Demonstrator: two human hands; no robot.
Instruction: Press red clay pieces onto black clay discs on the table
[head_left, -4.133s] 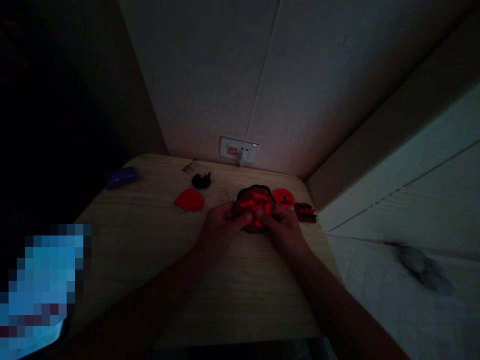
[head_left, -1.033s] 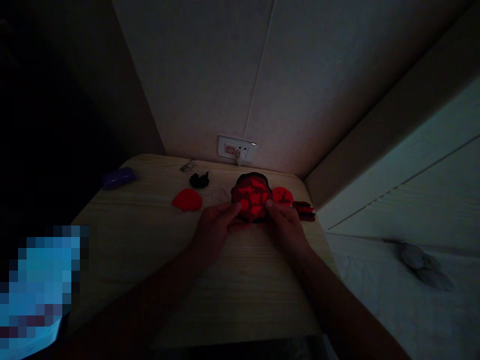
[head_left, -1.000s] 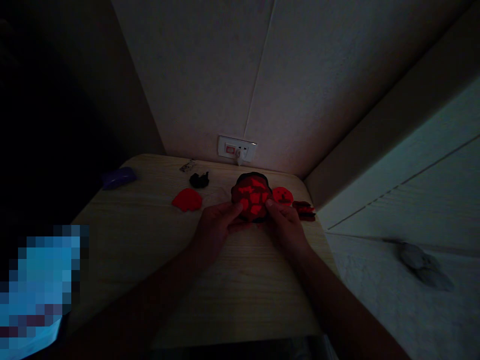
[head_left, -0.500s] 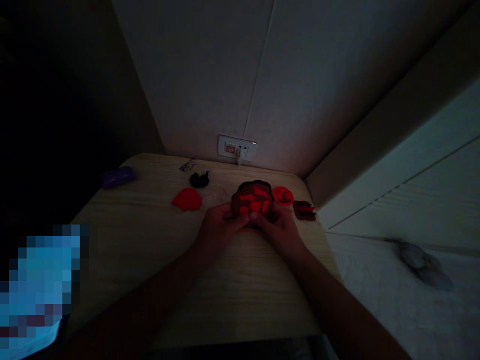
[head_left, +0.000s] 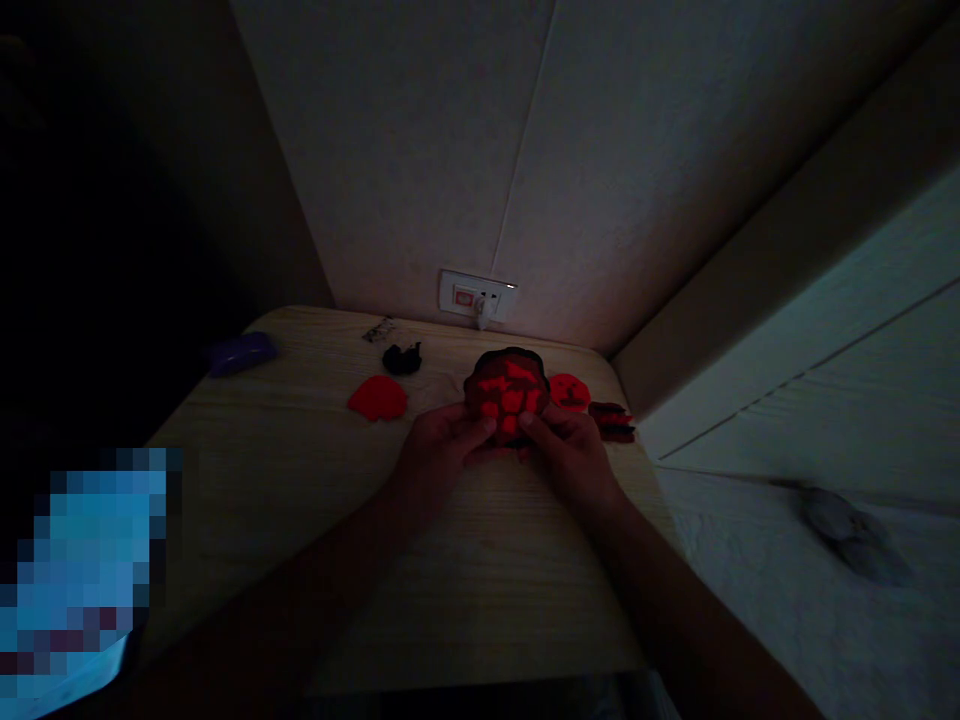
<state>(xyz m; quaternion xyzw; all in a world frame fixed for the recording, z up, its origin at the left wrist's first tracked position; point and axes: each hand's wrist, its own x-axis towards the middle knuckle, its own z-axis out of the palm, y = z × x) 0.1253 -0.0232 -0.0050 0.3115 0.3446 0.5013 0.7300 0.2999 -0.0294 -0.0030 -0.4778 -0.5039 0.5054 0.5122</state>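
Note:
In dim light, both of my hands grip a round red-and-dark object [head_left: 507, 392] with a scalloped dark rim and red patches, held just above a pale wooden table [head_left: 315, 500]. My left hand [head_left: 442, 447] pinches its lower left edge with thumb on top. My right hand [head_left: 568, 448] pinches its lower right edge the same way. What the object is made of is hard to tell in the gloom.
On the table lie a red lump [head_left: 378, 398], a small black piece [head_left: 403, 358], a red disc [head_left: 568, 391], a dark red-and-black piece [head_left: 615, 421] and a purple object [head_left: 241, 352]. A wall socket [head_left: 478, 298] with a plug sits behind. A white surface lies to the right.
Both hands have kept hold of the round object, tilting and turning it slightly; it sits a little higher and more face-up than half a second ago.

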